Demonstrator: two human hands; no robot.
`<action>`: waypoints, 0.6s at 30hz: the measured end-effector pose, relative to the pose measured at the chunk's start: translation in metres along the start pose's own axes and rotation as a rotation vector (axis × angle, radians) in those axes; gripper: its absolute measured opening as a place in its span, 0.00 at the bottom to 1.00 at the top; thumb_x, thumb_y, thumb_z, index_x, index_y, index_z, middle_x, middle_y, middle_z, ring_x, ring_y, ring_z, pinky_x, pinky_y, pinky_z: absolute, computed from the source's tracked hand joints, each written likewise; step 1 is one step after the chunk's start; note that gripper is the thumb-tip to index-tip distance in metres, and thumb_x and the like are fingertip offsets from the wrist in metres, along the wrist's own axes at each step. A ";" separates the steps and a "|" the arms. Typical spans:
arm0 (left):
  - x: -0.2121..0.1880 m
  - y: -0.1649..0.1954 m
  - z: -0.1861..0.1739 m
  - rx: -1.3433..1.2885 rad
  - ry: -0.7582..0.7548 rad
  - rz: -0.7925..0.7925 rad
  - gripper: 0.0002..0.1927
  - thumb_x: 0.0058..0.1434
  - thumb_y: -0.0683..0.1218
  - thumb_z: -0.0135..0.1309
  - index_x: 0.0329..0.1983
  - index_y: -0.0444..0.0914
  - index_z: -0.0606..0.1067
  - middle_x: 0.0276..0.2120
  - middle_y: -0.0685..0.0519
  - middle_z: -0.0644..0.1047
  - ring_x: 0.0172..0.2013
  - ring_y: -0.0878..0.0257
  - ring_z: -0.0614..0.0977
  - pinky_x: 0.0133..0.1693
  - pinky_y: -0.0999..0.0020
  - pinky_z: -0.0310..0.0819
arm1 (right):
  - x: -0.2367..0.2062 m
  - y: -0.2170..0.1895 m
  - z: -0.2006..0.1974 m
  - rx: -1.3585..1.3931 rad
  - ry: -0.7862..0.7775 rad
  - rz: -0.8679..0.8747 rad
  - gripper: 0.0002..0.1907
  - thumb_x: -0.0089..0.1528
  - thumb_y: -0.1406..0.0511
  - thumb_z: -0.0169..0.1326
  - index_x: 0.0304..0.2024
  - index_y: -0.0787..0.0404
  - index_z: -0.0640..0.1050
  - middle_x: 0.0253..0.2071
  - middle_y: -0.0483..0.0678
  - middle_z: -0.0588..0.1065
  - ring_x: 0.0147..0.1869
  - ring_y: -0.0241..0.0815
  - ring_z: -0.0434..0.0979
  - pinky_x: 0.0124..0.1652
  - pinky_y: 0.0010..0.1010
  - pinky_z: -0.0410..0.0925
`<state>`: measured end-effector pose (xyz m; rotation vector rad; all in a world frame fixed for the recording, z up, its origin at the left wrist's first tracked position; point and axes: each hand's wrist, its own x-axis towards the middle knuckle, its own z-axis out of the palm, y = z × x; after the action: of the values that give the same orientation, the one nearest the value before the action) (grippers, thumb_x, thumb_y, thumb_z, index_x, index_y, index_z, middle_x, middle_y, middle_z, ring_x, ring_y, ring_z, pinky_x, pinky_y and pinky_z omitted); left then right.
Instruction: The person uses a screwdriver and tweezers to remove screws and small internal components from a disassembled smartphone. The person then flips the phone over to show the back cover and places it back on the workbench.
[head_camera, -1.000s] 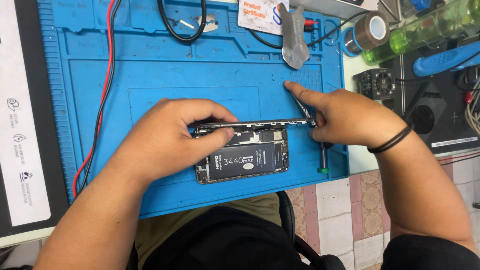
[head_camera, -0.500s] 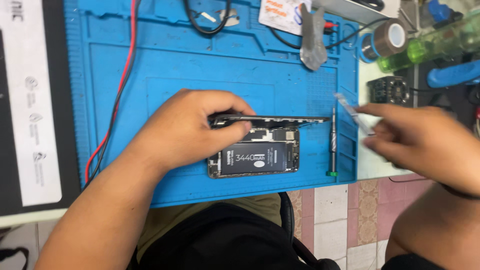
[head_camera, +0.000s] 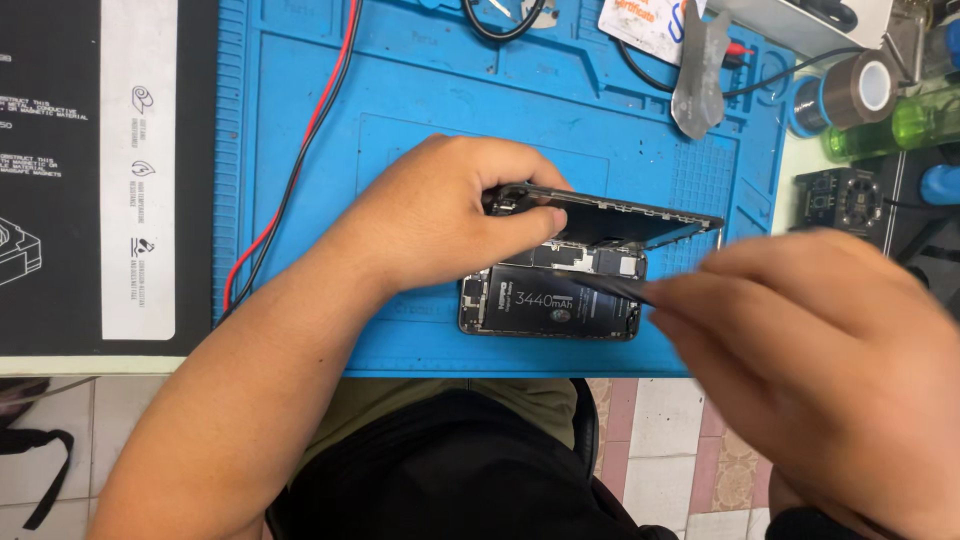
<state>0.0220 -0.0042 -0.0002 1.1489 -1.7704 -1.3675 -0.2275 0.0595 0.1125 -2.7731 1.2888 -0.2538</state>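
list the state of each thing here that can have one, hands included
phone body: opened, flat on the blue mat, battery showing
screen panel: lifted at an angle above the body
left hand: gripping the screen panel's edge
right hand: blurred, holding a thin dark tool with its tip over the battery
tape roll: lying off the mat at upper right
red and black wires: loose across the mat

The scene is lit brightly and evenly from above; only soft, short shadows are cast under the left hand (head_camera: 450, 215) onto the mat (head_camera: 330, 180). The right hand (head_camera: 820, 370) is smeared by motion blur and rendered out of focus. Mild glare is seen on the green bottle (head_camera: 925, 118).
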 end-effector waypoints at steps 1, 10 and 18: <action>0.000 -0.001 0.000 -0.002 0.002 0.022 0.11 0.58 0.51 0.60 0.42 0.46 0.83 0.29 0.55 0.84 0.29 0.66 0.85 0.33 0.70 0.78 | 0.021 -0.007 0.000 0.009 0.000 -0.095 0.09 0.54 0.69 0.65 0.37 0.62 0.80 0.34 0.50 0.77 0.37 0.52 0.78 0.36 0.40 0.69; 0.001 -0.004 -0.001 -0.022 0.021 0.050 0.12 0.56 0.50 0.58 0.42 0.46 0.83 0.31 0.54 0.85 0.32 0.63 0.87 0.36 0.68 0.80 | 0.073 -0.032 0.018 0.000 -0.023 -0.065 0.08 0.55 0.69 0.66 0.32 0.61 0.78 0.32 0.48 0.75 0.35 0.51 0.75 0.35 0.39 0.67; 0.001 -0.002 -0.002 -0.053 0.026 0.046 0.13 0.54 0.50 0.56 0.41 0.46 0.84 0.32 0.55 0.85 0.33 0.64 0.87 0.37 0.68 0.80 | 0.072 -0.032 0.026 0.007 0.010 -0.093 0.08 0.54 0.72 0.65 0.32 0.63 0.77 0.32 0.49 0.76 0.36 0.52 0.75 0.36 0.39 0.68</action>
<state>0.0240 -0.0059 -0.0016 1.0863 -1.7212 -1.3585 -0.1531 0.0255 0.0997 -2.8326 1.1600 -0.2775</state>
